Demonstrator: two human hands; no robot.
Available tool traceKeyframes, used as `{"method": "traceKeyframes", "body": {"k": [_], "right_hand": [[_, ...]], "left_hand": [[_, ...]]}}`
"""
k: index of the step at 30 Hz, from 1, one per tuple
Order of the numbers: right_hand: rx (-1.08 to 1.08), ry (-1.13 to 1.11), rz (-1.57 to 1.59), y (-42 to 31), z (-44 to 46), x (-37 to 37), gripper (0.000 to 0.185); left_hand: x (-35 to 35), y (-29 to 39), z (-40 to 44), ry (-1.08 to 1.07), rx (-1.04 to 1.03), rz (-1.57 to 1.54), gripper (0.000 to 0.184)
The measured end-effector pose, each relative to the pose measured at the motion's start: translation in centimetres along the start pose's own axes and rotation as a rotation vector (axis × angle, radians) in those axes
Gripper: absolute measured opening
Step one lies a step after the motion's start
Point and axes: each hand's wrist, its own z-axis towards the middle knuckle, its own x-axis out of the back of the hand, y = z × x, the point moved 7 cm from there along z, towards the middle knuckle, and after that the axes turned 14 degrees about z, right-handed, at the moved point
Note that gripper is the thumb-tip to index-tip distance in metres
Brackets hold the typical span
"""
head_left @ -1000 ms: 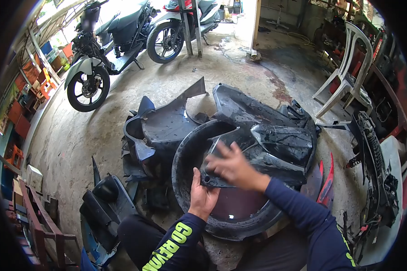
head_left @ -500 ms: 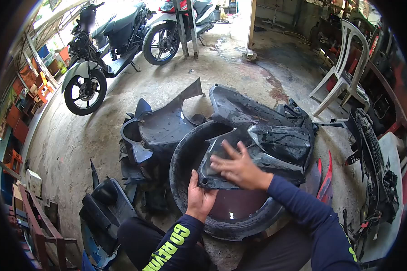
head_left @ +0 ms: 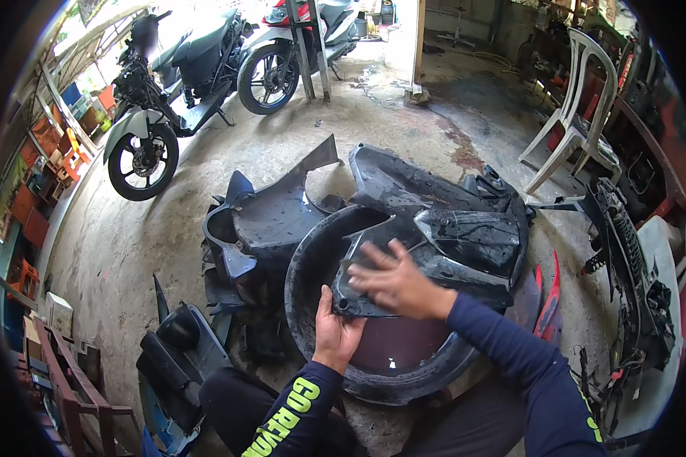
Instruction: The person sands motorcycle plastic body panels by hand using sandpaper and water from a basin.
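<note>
A black plastic motorcycle body panel [head_left: 465, 236] lies tilted over a round black basin [head_left: 303, 335] holding dark, reddish-brown liquid. My left hand [head_left: 338, 335] grips the panel's near left corner, thumb up along the edge and fingers underneath. Across the panel's left end, my right hand [head_left: 400, 283] rests with spread fingers, slightly blurred by motion. Whatever may lie under its palm is hidden. Beyond the basin is another wet dark panel [head_left: 404, 177], and to its left a grey curved fairing piece [head_left: 274, 213].
More dark fairing parts [head_left: 179, 350] lie at lower left, near a wooden rack [head_left: 68, 381]. Red-edged pieces [head_left: 547, 305] and a frame with a spring [head_left: 625, 259] are at right. Behind stand a white plastic chair [head_left: 579, 114] and two motorcycles [head_left: 206, 84].
My right hand has shifted slightly left and down over the panel. My left hand keeps its hold on the corner. The view has tilted a little.
</note>
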Motion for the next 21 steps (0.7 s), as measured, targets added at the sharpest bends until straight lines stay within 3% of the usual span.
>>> {"method": "traceKeyframes", "body": {"k": [2, 4, 6, 8, 9, 12, 13, 16, 18, 20, 21], "right_hand": [[-0.039, 0.026, 0.009, 1.1, 0.3, 0.5, 0.037], [-0.337, 0.183, 0.016, 5.4, 0.3, 2.7, 0.038], [-0.225, 0.196, -0.044, 3.9, 1.0, 0.9, 0.038], [-0.037, 0.088, 0.161, -0.1, 0.9, -1.5, 0.038], [-0.076, 0.069, 0.035, 0.8, 0.9, -0.6, 0.037], [-0.413, 0.367, -0.191, 7.0, 0.3, 3.5, 0.034], [-0.409, 0.330, -0.196, 6.3, 0.6, 2.6, 0.034], [0.064, 0.137, 0.046, -0.6, 0.3, -1.5, 0.034], [-0.171, 0.226, -0.183, 3.5, 0.1, 0.7, 0.034], [-0.455, 0.453, -0.267, 9.4, -1.6, 2.3, 0.035], [-0.424, 0.430, -0.307, 8.4, -1.1, 1.7, 0.036]], "left_hand": [[1.0, -0.2, 0.2, 0.039, 0.004, 0.001, 0.053], [0.5, -0.4, -0.1, 0.044, 0.018, 0.021, 0.052], [0.4, -0.6, -0.2, 0.052, 0.032, 0.040, 0.051], [0.9, -0.6, -0.5, 0.048, -0.017, 0.008, 0.048], [2.0, -1.0, -0.1, 0.046, 0.014, 0.010, 0.045], [1.0, -1.4, -0.6, 0.108, 0.050, 0.040, 0.043], [1.5, -1.5, -0.5, 0.107, 0.051, 0.043, 0.043], [1.9, -1.9, -0.1, 0.018, 0.052, -0.019, 0.040], [2.4, -2.4, -0.5, 0.132, 0.073, 0.001, 0.036], [2.2, -2.6, -0.6, 0.148, 0.065, -0.008, 0.033], [2.2, -2.5, -0.6, 0.158, 0.058, 0.008, 0.033]]}}
